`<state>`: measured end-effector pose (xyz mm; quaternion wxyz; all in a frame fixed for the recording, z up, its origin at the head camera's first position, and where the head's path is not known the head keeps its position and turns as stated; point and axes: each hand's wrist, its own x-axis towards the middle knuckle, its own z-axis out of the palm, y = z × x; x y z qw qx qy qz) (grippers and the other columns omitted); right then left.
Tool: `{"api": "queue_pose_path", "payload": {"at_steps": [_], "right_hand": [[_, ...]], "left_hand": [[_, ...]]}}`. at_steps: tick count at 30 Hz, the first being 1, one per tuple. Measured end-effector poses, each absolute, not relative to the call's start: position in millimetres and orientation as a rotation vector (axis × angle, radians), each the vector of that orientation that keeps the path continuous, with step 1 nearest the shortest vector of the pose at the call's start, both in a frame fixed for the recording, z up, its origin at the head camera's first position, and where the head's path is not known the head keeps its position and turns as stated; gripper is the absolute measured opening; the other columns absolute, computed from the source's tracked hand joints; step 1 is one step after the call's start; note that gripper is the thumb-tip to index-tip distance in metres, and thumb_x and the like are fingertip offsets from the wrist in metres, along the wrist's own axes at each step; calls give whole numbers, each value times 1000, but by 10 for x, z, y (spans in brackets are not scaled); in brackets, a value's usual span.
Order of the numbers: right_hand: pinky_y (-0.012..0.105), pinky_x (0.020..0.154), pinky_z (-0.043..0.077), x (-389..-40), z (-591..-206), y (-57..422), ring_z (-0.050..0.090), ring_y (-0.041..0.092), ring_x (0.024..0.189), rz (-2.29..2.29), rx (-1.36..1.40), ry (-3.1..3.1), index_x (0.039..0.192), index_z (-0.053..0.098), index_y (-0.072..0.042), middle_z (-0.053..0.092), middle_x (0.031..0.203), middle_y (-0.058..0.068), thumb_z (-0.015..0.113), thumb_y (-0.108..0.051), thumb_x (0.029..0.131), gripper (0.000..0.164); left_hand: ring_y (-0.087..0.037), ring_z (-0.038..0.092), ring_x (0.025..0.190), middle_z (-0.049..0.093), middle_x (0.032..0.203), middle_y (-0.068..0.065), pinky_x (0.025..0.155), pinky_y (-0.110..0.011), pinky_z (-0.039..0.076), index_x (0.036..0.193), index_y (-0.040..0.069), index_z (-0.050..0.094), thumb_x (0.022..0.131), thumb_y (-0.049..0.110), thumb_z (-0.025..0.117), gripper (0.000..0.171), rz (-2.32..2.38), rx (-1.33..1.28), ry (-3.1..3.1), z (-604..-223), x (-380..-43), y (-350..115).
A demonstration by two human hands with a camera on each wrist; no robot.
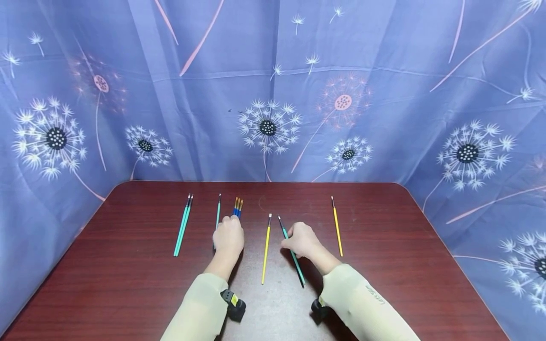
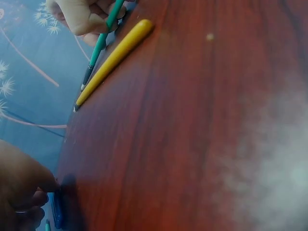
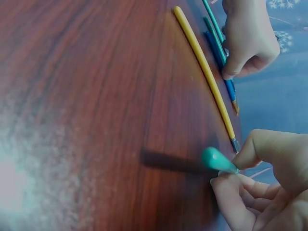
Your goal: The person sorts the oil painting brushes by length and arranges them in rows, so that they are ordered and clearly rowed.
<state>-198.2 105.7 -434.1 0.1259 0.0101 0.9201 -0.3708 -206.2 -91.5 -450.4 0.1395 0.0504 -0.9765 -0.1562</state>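
My right hand point(image 1: 303, 240) pinches a green paintbrush point(image 1: 297, 266) between thumb and fingers. In the right wrist view the rounded handle end of this green paintbrush point(image 3: 216, 160) points toward the camera, its shadow falling on the wood. Curled over several blue paintbrushes point(image 1: 237, 208), my left hand point(image 1: 229, 234) grips them low at the table, with their golden bristles showing beyond the knuckles. A single teal paintbrush point(image 1: 218, 213) lies just left of that hand, partly hidden by it. Between both hands lies a yellow paintbrush point(image 1: 266, 251) with a pale tip.
Two teal paintbrushes point(image 1: 182, 229) lie side by side at the left. Another yellow paintbrush point(image 1: 337, 229) lies to the right of my right hand. The dark red wooden table point(image 1: 384, 237) ends at a blue dandelion-print curtain point(image 1: 204, 118).
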Motion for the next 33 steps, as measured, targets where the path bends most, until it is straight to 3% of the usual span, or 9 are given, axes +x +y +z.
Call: {"api": "queue_pose_path", "payload": {"at_steps": [4,10,15,25,33], "right_hand": [[29,46,54,-1991,-4358,1070,59,14,47,-1189,44,2615,85,58,-1,58,68,6,70,-11,75,18],[31,50,56,-2013,-4384,1049,56,11,54,-1314,41,2521,90,59,2,58,65,5,65,-7,77,17],[31,49,55,-2035,-4375,979,57,10,53,-1417,30,2460,87,61,3,63,67,6,62,-3,76,13],[34,53,57,-2118,-4293,774,59,13,57,-1550,-8,2323,83,62,3,58,68,4,59,-1,77,8],[27,50,54,-2166,-4251,571,59,13,58,-1653,-14,2186,89,59,3,58,70,6,57,0,78,12]], "left_hand": [[-33,62,72,61,83,-16,59,-45,53,90,-1,63,83,13,63,16,-462,122,-2813,-4513,-2031,-923],[-32,62,72,62,82,-15,59,-45,53,89,0,64,82,16,66,18,-472,86,-2783,-4502,-1978,-923],[-33,63,72,61,81,-14,59,-46,53,88,1,64,82,18,68,19,-490,76,-2770,-4485,-1934,-944],[-31,64,71,59,76,-8,59,-45,51,82,9,63,83,22,67,13,-587,83,-2799,-4489,-1850,-1066],[-31,65,79,63,84,-8,63,-46,53,89,9,65,85,22,65,15,-631,145,-2826,-4488,-1772,-1210]]}}
